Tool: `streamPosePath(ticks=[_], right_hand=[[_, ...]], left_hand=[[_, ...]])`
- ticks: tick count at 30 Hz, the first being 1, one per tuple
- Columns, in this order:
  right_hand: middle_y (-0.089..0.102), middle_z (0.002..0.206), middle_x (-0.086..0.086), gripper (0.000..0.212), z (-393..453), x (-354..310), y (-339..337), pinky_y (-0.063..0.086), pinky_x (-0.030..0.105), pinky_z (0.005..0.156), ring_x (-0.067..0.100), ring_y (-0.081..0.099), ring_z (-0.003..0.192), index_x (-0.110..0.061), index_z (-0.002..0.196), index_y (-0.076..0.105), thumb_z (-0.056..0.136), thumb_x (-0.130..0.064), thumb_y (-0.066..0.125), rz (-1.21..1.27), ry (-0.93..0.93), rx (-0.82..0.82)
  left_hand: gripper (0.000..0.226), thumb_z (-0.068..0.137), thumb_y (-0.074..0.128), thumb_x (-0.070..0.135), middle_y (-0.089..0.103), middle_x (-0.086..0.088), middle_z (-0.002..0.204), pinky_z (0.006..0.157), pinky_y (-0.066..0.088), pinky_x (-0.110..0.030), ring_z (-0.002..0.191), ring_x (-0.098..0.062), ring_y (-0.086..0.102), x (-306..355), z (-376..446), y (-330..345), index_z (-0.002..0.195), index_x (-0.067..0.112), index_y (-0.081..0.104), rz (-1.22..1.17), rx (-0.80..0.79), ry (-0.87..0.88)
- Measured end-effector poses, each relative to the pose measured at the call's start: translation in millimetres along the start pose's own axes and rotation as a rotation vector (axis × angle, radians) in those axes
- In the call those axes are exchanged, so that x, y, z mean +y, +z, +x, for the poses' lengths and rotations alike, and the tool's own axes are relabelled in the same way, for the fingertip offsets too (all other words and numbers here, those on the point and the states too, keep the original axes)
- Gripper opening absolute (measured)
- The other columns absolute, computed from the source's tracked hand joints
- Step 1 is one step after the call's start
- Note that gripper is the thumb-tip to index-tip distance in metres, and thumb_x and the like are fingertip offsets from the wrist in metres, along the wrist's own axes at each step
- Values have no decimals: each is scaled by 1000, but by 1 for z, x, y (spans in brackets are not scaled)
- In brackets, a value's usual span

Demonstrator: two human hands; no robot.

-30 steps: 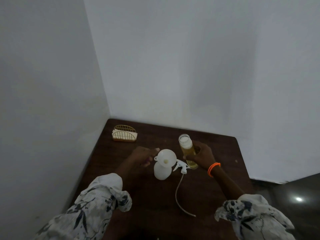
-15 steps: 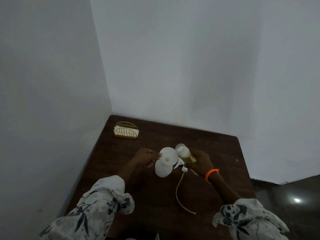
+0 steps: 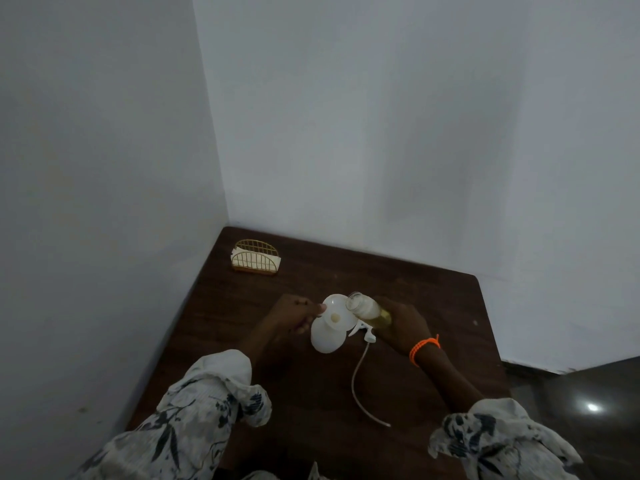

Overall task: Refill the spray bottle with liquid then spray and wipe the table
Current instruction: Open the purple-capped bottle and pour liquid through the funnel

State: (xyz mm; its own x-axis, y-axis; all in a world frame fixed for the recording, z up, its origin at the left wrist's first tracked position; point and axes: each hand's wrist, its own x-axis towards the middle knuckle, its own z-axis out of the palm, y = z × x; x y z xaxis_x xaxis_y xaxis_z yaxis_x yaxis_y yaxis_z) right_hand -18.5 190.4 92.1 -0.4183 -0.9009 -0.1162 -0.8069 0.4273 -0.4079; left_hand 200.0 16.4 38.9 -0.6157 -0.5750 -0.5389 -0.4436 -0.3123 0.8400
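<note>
A white spray bottle point(image 3: 325, 337) stands on the dark wooden table point(image 3: 433, 299) with a white funnel point(image 3: 337, 315) in its neck. My left hand point(image 3: 294, 315) pinches the funnel's rim at its left side. My right hand point(image 3: 401, 323) grips a clear bottle of yellow liquid point(image 3: 369, 308), tilted with its open mouth over the funnel's right edge. The white spray head point(image 3: 363, 332) lies on the table beside the spray bottle, its long tube point(image 3: 356, 382) trailing toward me.
A gold wire napkin holder point(image 3: 256, 259) with white napkins stands in the far left corner of the table. White walls close in the table at the left and back. The table's right edge drops to a dark floor point(image 3: 588, 393).
My right hand has tipped the bottle of yellow liquid from upright down to the left, bringing its mouth over the funnel. My left hand has stayed at the funnel's rim.
</note>
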Motion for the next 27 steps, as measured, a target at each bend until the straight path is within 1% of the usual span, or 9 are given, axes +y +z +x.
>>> streamPosePath(ticks=[4, 6, 12, 15, 18, 24, 27], right_hand=[[70, 121, -7, 62, 0, -3, -2, 56, 38, 87, 18, 67, 108, -34, 134, 57, 76, -38, 77, -115, -7, 6], [68, 127, -5, 63, 0, -5, -4, 55, 39, 90, 20, 66, 113, -32, 138, 55, 79, -37, 75, -160, -4, -4], [63, 135, -6, 65, -2, -6, -9, 53, 38, 91, 19, 63, 118, -31, 143, 49, 82, -34, 73, -286, -35, -22], [63, 136, -6, 65, -3, -8, -14, 54, 39, 91, 19, 63, 118, -32, 143, 49, 82, -33, 72, -315, -38, -24], [64, 133, -8, 63, -4, -10, -17, 54, 38, 88, 20, 63, 116, -34, 142, 50, 82, -36, 69, -333, -40, -30], [64, 134, -7, 64, -6, -12, -22, 56, 40, 89, 21, 64, 117, -33, 141, 50, 81, -39, 70, -341, -28, -25], [64, 133, -8, 65, -7, -11, -22, 56, 40, 88, 20, 64, 116, -34, 141, 49, 81, -41, 70, -351, -24, -29]], left_hand=[[35, 87, 78, 36, 66, -12, 73, 54, 45, -29, 65, -25, 56, 3, 0, 0, 92, 1, 75, 17, -6, 5], [36, 88, 77, 36, 66, -12, 73, 56, 45, -30, 66, -26, 57, 3, -1, 1, 93, 0, 75, 23, -7, 11], [32, 89, 76, 32, 65, -12, 74, 54, 47, -28, 63, -22, 56, 4, -3, 2, 93, 0, 75, 19, -21, 16], [29, 89, 77, 32, 65, -12, 75, 55, 47, -29, 65, -24, 56, 2, -3, 1, 91, 3, 76, 17, -22, 17], [30, 88, 77, 32, 65, -15, 76, 53, 46, -28, 66, -26, 55, 2, -5, 2, 92, 2, 76, 11, -13, 24], [30, 88, 78, 34, 66, -15, 76, 52, 45, -28, 64, -25, 56, 3, -5, 3, 91, 5, 77, 15, -13, 25], [29, 89, 76, 34, 66, -12, 76, 52, 46, -26, 62, -21, 56, 3, -6, 4, 93, 5, 76, 20, -8, 8]])
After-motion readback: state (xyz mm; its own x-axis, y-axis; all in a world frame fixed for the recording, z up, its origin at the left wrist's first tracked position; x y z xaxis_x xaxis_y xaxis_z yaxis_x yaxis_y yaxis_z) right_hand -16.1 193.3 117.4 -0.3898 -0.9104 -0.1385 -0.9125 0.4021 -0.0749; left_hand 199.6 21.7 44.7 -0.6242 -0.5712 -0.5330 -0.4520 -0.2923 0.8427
